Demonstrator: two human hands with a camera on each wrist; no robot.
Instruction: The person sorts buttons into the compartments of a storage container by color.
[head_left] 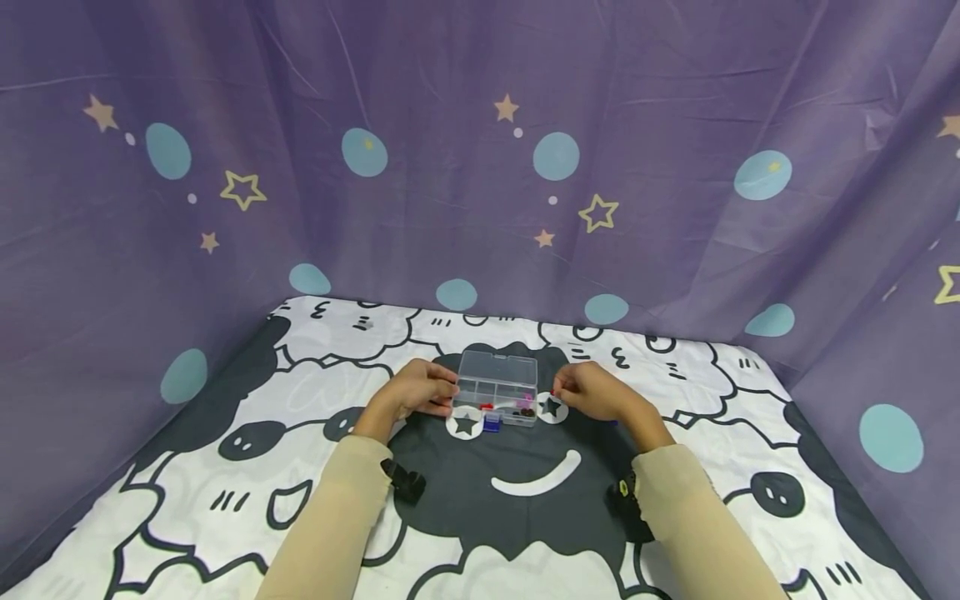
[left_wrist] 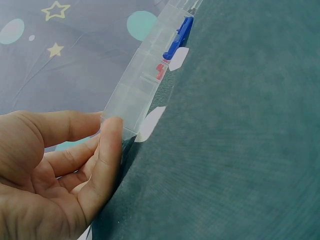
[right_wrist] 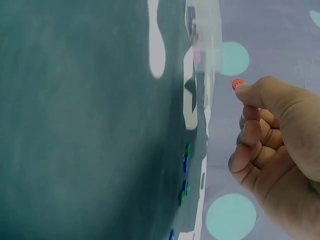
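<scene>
A clear plastic compartment box (head_left: 495,392) lies on the dark patch of the cloth, its lid (head_left: 498,367) raised at the back. Inside are red, pink and dark brown small pieces. A blue piece (left_wrist: 178,40) sits at the box's front edge; its kind is unclear. My left hand (head_left: 420,388) grips the box's left end between thumb and fingers. To the right of the box, my right hand (head_left: 596,390) pinches a small red button (right_wrist: 238,84) between thumb and forefinger, apart from the box. Its other fingers are curled.
Small blue and green pieces (right_wrist: 185,192) lie on the cloth to the right of the box, near my right hand. A black-and-white cartoon-patterned cloth (head_left: 300,467) covers the surface. A purple curtain (head_left: 450,208) hangs behind and at both sides.
</scene>
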